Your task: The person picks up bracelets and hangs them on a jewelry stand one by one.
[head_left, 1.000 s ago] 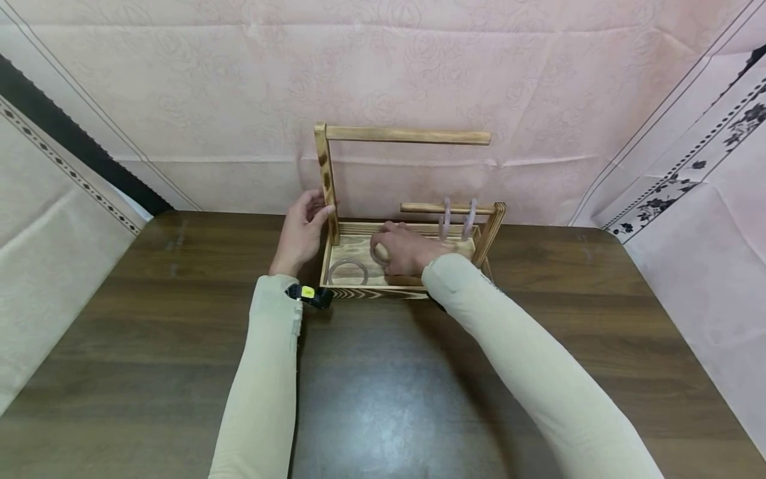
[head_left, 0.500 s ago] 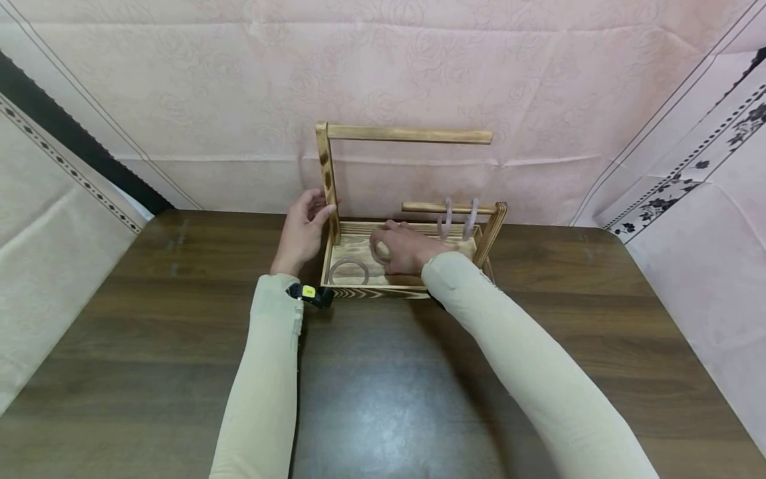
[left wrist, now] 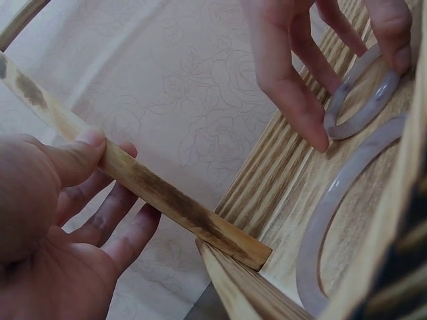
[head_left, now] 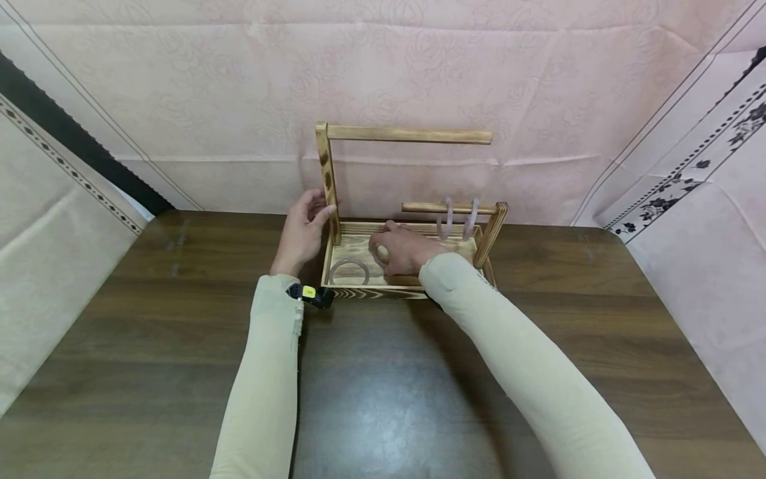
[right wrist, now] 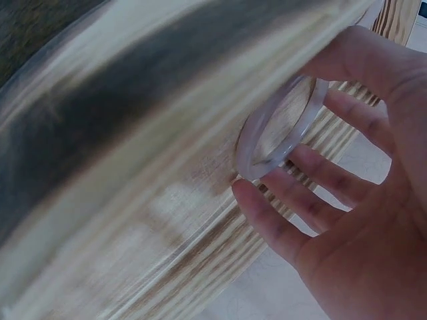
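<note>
A wooden jewelry stand has a shallow tray (head_left: 361, 248) at its base. My left hand (head_left: 299, 233) holds the stand's left upright post (head_left: 325, 163), with the thumb on one side and fingers behind it in the left wrist view. Down in the tray, my right hand (head_left: 408, 251) grips a pale, translucent bangle (left wrist: 367, 120) between thumb and fingers. The bangle lies low, tilted close to the tray floor in the right wrist view. Beside it, a second bangle (left wrist: 328, 200) lies flat at the tray's left end.
Two pale lilac bangles (head_left: 469, 219) hang on the short lower bar (head_left: 419, 207), held by the right post (head_left: 491, 234). A longer bar (head_left: 409, 135) runs above from the left post. The stand sits at the back of a brown table (head_left: 371, 386), before a pink patterned cloth (head_left: 383, 73).
The right forearm has shifted very slightly. Both hands, the stand and the bangles otherwise look the same.
</note>
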The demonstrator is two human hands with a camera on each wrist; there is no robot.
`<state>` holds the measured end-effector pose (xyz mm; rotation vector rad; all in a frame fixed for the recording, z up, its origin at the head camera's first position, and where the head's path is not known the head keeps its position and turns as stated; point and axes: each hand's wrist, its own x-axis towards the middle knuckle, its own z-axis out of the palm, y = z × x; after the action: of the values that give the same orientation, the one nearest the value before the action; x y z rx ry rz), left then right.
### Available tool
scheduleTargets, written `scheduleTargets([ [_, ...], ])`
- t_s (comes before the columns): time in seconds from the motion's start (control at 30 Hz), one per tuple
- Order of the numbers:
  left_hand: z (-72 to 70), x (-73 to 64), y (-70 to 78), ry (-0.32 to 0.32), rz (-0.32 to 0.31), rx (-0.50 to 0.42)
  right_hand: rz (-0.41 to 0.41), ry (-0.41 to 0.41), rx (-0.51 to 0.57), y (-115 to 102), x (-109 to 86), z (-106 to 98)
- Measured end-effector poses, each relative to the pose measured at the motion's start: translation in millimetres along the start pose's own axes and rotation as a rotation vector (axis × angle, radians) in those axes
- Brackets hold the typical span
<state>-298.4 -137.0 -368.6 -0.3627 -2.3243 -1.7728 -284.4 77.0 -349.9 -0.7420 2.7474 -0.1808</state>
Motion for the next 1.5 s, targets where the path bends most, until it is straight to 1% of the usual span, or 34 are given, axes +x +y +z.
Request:
scheduleTargets([
  [0.07, -0.1, 0.2, 0.4, 0.002, 0.004, 0.006, 0.007, -0.008, -0.004, -1, 0.6, 0],
  [0.1, -0.1, 2.0, -4.1, 0.004, 0.012, 0.007, 0.01, -0.01, -0.007, -1, 1.0, 0],
  [0.47, 0.3, 2.4, -5.6, 0.005, 0.003, 0.016, 0.029, -0.009, 0.005, -3, -2.6, 1],
  [0.67, 0.2, 0.9, -5.1, 0.01, -0.002, 0.015, 0.008, 0.0, -0.022, -5, -5.4, 3],
  [0.8, 0.3, 0.3, -4.5, 0.014, -0.012, 0.023, 0.004, 0.003, -0.018, -5, -7.2, 3],
  [1.0, 0.1, 1.3, -4.4, 0.012, -0.01, -0.005, 0.004, 0.012, -0.026, -5, -8.7, 2],
  [1.5, -0.9, 1.0, -5.7, 0.017, -0.004, 0.021, -0.014, 0.032, 0.017, -1, -13.6, 2],
])
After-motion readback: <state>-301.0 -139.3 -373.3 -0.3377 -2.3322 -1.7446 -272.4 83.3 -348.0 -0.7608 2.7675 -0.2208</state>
